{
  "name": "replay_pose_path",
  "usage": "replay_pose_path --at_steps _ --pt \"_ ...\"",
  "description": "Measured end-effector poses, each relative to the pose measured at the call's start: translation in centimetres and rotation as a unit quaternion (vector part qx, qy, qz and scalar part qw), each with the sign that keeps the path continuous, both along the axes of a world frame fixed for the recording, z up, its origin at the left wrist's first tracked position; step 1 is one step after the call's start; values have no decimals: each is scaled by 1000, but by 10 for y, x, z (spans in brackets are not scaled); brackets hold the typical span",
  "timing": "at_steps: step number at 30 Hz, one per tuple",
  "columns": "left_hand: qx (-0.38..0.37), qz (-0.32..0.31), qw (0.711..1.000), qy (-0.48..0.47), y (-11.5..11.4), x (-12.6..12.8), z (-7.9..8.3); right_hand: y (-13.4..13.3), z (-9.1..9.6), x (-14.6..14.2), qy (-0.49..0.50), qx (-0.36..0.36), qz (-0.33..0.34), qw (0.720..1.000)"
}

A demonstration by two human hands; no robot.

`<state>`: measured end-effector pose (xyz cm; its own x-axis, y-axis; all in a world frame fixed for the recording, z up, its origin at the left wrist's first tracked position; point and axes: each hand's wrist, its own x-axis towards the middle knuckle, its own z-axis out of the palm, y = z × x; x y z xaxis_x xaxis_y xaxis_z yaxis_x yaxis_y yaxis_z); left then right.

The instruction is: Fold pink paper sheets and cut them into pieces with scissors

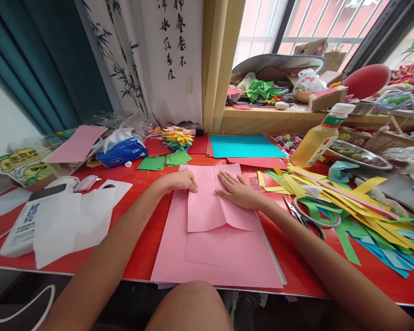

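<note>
A pink sheet of paper [207, 209] with a crease down its middle lies on a stack of larger pink paper [234, 262]. Its lower edge curls up a little off the stack. My left hand [184, 179] is closed at the sheet's upper left edge, thumb and curled fingers pinching it. Flat on the sheet's right half rests my right hand [237, 189], fingers stretched out, tips close to the crease. The papers lie on a red table [141, 248].
Scissors [305, 218], a tape roll [331, 218] and yellow paper strips [372, 216] lie at right, near a juice bottle [317, 138]. Behind are blue paper [246, 146], green squares [152, 162] and a tissue pack [121, 151]. White sheets [72, 225] lie at left.
</note>
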<state>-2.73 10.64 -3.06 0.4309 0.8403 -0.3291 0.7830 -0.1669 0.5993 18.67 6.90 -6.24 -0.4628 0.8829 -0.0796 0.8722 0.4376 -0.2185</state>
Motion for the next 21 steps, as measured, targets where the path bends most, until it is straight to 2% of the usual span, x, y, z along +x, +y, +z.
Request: replay_pose_path --at_steps 8,11,14,16,18,21 --pt "-9 -6 1000 -3 0 -2 1 1 -2 1 3 5 2 1000" --pt "16 32 999 -29 0 -3 0 2 -2 1 12 14 3 1000" --pt "78 91 990 -79 2 -5 -5 2 0 1 29 24 -15 999" --pt "105 109 984 -93 3 -6 -6 0 1 -1 41 37 -16 998" --pt "99 92 986 -95 3 -7 -5 -3 0 -3 40 40 -10 998" --pt "35 24 996 -78 -1 -10 3 -8 -4 -7 16 33 -9 999"
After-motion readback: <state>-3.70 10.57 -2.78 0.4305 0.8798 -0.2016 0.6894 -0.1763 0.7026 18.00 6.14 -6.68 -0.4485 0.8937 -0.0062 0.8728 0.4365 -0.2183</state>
